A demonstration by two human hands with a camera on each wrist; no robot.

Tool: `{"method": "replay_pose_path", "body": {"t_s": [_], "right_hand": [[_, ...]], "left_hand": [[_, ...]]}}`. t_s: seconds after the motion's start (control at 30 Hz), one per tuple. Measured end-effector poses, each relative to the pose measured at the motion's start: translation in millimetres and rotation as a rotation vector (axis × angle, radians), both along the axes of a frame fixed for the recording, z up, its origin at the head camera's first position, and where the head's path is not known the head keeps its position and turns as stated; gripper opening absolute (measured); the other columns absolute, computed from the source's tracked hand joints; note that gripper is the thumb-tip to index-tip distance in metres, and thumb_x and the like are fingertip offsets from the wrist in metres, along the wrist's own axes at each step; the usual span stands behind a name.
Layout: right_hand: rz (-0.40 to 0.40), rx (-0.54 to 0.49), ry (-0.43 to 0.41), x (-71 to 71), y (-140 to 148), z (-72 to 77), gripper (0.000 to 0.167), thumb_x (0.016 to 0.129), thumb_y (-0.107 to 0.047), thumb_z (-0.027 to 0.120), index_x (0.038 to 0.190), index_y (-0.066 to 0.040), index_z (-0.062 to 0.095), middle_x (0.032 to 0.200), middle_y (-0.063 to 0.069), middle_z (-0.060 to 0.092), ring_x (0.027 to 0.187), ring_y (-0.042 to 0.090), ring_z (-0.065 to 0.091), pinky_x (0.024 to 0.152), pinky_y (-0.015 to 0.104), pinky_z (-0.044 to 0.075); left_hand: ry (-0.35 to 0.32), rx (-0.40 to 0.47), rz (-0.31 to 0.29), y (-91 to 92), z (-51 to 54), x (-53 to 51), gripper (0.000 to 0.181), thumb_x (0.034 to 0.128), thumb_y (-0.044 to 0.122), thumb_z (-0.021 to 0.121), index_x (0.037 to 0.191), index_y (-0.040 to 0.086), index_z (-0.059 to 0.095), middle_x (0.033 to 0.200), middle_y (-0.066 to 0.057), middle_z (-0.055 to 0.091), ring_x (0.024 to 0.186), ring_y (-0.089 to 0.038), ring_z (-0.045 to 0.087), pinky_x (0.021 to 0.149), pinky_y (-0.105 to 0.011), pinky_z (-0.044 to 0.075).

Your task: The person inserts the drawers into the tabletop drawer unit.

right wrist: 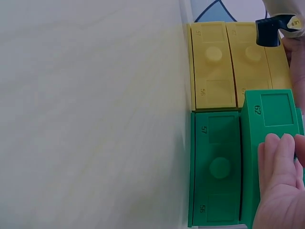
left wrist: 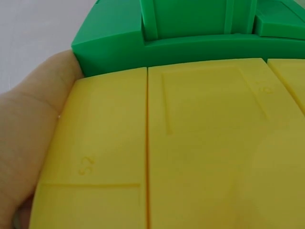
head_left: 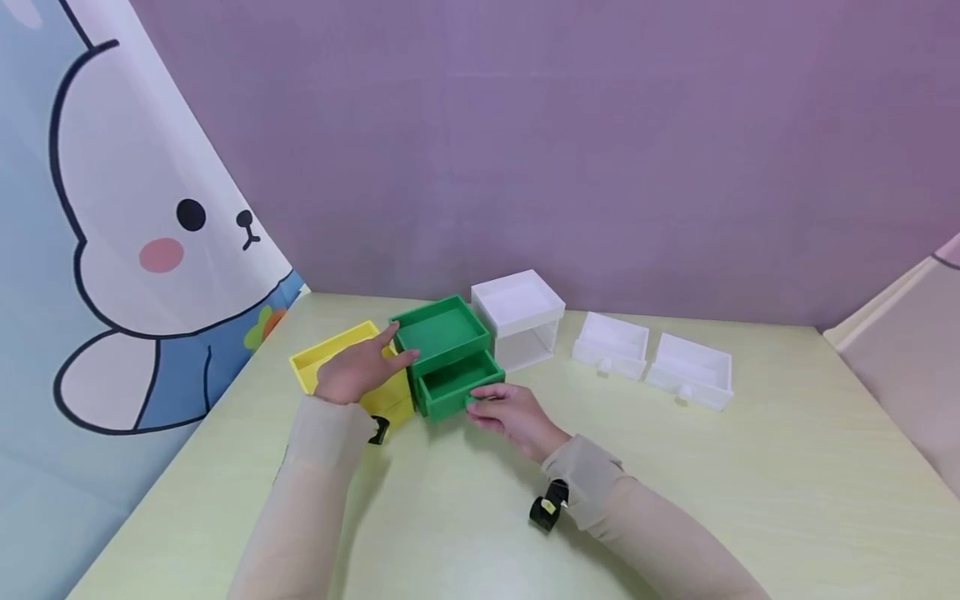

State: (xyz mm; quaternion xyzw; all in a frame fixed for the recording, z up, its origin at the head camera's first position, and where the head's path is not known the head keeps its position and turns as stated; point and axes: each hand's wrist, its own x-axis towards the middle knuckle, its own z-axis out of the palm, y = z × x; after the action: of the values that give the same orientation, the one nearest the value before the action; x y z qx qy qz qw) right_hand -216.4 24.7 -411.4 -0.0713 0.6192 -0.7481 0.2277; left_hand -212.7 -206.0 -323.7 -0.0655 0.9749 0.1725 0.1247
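Flashing "62" on its front, the green rectangular plastic drawer (right wrist: 267, 119) juts from its green box-shaped plastic cabinet (head_left: 442, 333), its small green knob (head_left: 470, 400) pinched in your right hand (head_left: 517, 419), while your left hand (head_left: 362, 367), fingers spread, rests against the cabinet's top edge.

A mauve backdrop (head_left: 600, 167) is standing behind a pale tabletop (head_left: 787, 483). At left, a blue sheet (head_left: 30, 333) is showing a white cartoon animal (head_left: 112, 200).
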Motion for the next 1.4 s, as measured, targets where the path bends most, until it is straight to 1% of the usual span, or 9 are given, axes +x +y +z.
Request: {"method": "replay_pose_path", "body": {"t_s": [0.17,0.33,0.6,0.87,1.03,1.1,1.17,1.3,1.4], "right_hand": [[-0.025,-0.013,-0.01,-3.3,-3,0.8,0.026,0.089,0.008,0.059,0.114,0.015,0.057,0.091,0.01,0.069,0.079,0.012,0.067,0.074,0.024,0.053],[-0.046,-0.036,-0.012,-5.4,-5,1.9,0.028,0.089,0.01,0.058,0.116,0.015,0.055,0.087,0.006,0.068,0.078,0.011,0.067,0.075,0.024,0.053],[-0.067,-0.049,-0.023,-7.9,-9,2.4,0.028,0.089,0.011,0.057,0.117,0.016,0.055,0.088,0.009,0.069,0.077,0.012,0.067,0.075,0.024,0.053],[-0.049,-0.072,-0.065,-10.5,-10,1.2,0.031,0.091,0.01,0.054,0.122,0.015,0.051,0.091,0.008,0.066,0.081,0.012,0.066,0.079,0.023,0.052],[-0.059,-0.083,-0.071,-12.2,-13,-0.3,0.033,0.092,0.009,0.054,0.124,0.016,0.049,0.091,0.007,0.066,0.083,0.012,0.066,0.081,0.024,0.051],[-0.068,-0.07,-0.055,-13.1,-15,-1.0,0.033,0.092,0.009,0.055,0.124,0.016,0.05,0.091,0.006,0.066,0.083,0.013,0.066,0.082,0.025,0.052],[-0.072,-0.04,-0.016,-14.0,-16,-1.7,0.032,0.091,0.009,0.056,0.122,0.016,0.052,0.091,0.008,0.066,0.083,0.015,0.066,0.081,0.027,0.052],[-0.078,0.025,0.069,-16.5,-19,-1.3,0.029,0.089,0.008,0.06,0.117,0.016,0.056,0.094,0.012,0.068,0.083,0.019,0.067,0.08,0.032,0.053],[-0.084,0.048,0.091,-18.5,-22,-0.5,0.028,0.088,0.007,0.061,0.115,0.015,0.058,0.096,0.017,0.068,0.084,0.021,0.067,0.079,0.032,0.054]], "left_hand": [[-0.005,-0.007,-0.001,1.0,0.4,-2.0,0.079,0.0915,0.066,0.04,0.155,0.025,0.018,0.122,-0.019,0.061,0.074,-0.024,0.054,0.058,-0.033,0.037],[-0.013,-0.007,0.001,1.6,0.5,-2.0,0.079,0.0914,0.067,0.039,0.155,0.025,0.017,0.118,-0.018,0.062,0.072,-0.023,0.054,0.058,-0.033,0.037],[-0.009,0.003,0.007,0.9,1.1,-0.4,0.079,0.0917,0.066,0.039,0.155,0.024,0.017,0.129,-0.02,0.057,0.079,-0.025,0.055,0.059,-0.034,0.038],[-0.005,-0.001,0.004,1.3,1.5,0.6,0.078,0.0918,0.066,0.039,0.155,0.024,0.018,0.117,-0.017,0.063,0.077,-0.024,0.055,0.059,-0.034,0.037],[-0.006,-0.004,0.002,2.3,1.9,0.2,0.079,0.0917,0.066,0.039,0.155,0.024,0.018,0.123,-0.019,0.06,0.082,-0.025,0.057,0.06,-0.035,0.04],[-0.01,-0.005,0.002,2.5,2.1,0.1,0.079,0.0917,0.066,0.039,0.155,0.024,0.018,0.127,-0.02,0.058,0.084,-0.026,0.057,0.061,-0.036,0.041],[-0.013,-0.005,-0.001,2.6,1.9,-0.1,0.079,0.0917,0.066,0.039,0.155,0.024,0.018,0.131,-0.02,0.056,0.085,-0.026,0.057,0.061,-0.036,0.041],[-0.019,-0.008,0.004,2.6,2.5,-0.3,0.079,0.0913,0.067,0.039,0.155,0.025,0.017,0.129,-0.02,0.056,0.081,-0.025,0.056,0.06,-0.035,0.038],[-0.023,-0.008,0.003,2.4,2.1,-0.9,0.079,0.0914,0.067,0.039,0.155,0.024,0.017,0.129,-0.02,0.057,0.079,-0.025,0.056,0.06,-0.035,0.037]]}}
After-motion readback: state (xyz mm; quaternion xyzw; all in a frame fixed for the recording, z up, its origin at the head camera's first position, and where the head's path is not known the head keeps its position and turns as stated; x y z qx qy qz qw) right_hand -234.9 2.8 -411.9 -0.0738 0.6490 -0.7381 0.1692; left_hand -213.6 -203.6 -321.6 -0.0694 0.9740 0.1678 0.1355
